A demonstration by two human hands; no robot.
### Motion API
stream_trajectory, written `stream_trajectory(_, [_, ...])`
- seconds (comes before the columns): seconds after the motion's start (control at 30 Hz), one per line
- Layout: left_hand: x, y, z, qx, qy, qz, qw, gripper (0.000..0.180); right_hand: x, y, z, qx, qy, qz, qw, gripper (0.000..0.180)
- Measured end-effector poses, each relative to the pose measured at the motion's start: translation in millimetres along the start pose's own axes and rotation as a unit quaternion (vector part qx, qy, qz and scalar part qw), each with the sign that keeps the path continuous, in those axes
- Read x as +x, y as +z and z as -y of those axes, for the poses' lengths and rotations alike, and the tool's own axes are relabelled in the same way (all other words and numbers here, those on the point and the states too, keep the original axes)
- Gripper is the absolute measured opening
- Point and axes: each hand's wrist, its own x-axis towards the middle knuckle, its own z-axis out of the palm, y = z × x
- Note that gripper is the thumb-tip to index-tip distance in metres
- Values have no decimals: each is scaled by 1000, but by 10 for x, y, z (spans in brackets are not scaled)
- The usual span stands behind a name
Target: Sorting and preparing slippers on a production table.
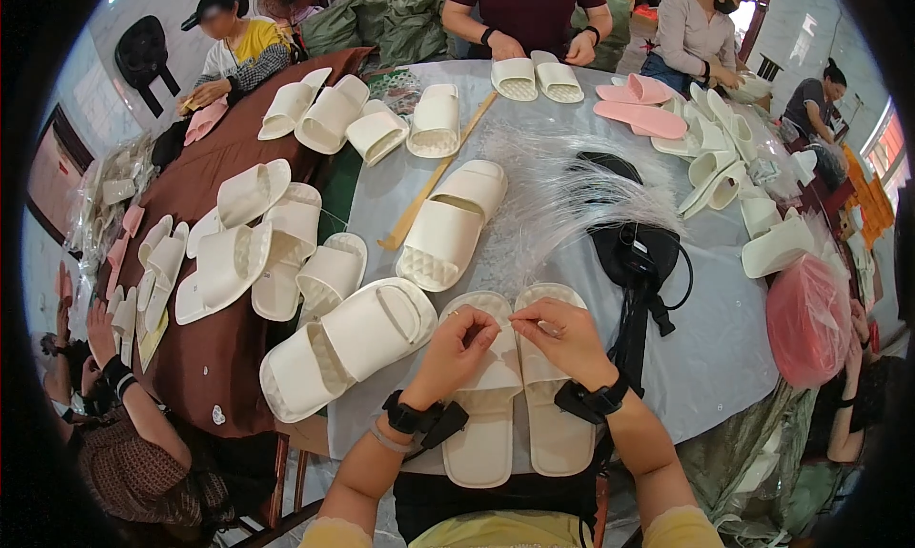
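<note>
Cream foam slides cover a round surface (734,338) draped in pale cloth, beside a brown-covered table (205,357) with more of them; four other workers sit around the far rim and a fifth at the near left. One pair of slides (519,405) lies side by side at the near edge, toes away from the wearer, straps up. Both hands meet over the straps: the left hand (456,353) is pinched together at the fingertips on the left strap, the right hand (562,336) likewise pinched just beside it, on something too small to make out. The slides look light, soft and springy, with a ribbed, grippy footbed; judged from this, they are best taken by the strap or the sole's edge, and little could break. Counted, going down in size: roughly two dozen cream slides in view, many overlapping, so the number is uncertain; three pink slides (640,117) at the far right; one pink bag (808,319); one black pouch (637,253); one fan of clear plastic strands (572,191); one wooden stick (434,178).
</note>
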Motion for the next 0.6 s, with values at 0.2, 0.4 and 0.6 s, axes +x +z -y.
stream_trajectory(0.2, [1, -6, -8, 11, -2, -6, 1000, 7, 18, -22, -10, -8, -17, 7, 1000, 10])
stream_trajectory(0.4, [-3, -8, -27, 17, -5, -4, 1000, 8, 11, -10, 8, -10, -38, 4, 999, 11])
stream_trajectory(0.6, [-1, 1, -32, 10, 7, -8, 1000, 8, 0, 6, -3, 1, -31, -8, 1000, 11])
